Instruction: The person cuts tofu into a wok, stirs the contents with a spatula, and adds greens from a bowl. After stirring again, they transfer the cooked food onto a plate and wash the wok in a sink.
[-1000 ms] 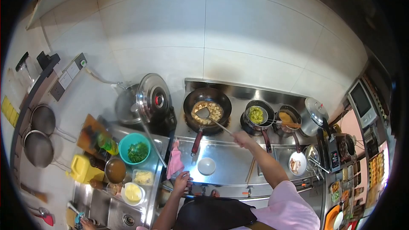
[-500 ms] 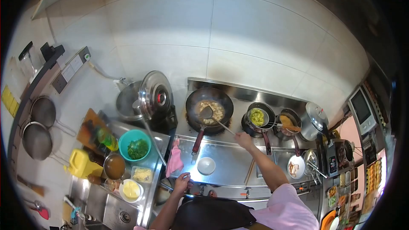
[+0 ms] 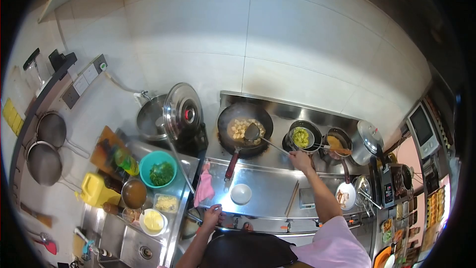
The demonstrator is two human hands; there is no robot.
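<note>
My right hand [image 3: 301,161] is wrapped round the handle of a metal spatula [image 3: 253,131], whose blade rests among pale chunks of food [image 3: 240,127] in a dark wok [image 3: 262,114]. The wok's brown handle [image 3: 231,165] points toward me. My left hand [image 3: 212,215] is closed near the counter's front edge, below the pink cloth [image 3: 205,186]; whatever its fingers hold, if anything, is too small to make out. A white bowl [image 3: 241,194] stands on the steel counter [image 3: 263,175] between my hands.
Right of the wok are a pan of green food [image 3: 300,138], a pot of yellowish liquid [image 3: 335,143] and a lidded pot [image 3: 363,141]. At left are a lidded pan [image 3: 182,111], a teal bowl of greens [image 3: 161,172], a yellow jug [image 3: 97,190] and a sink [image 3: 116,234].
My right hand and the spatula have moved to the right, with the blade now at the right side of the food. My left hand has hardly moved.
</note>
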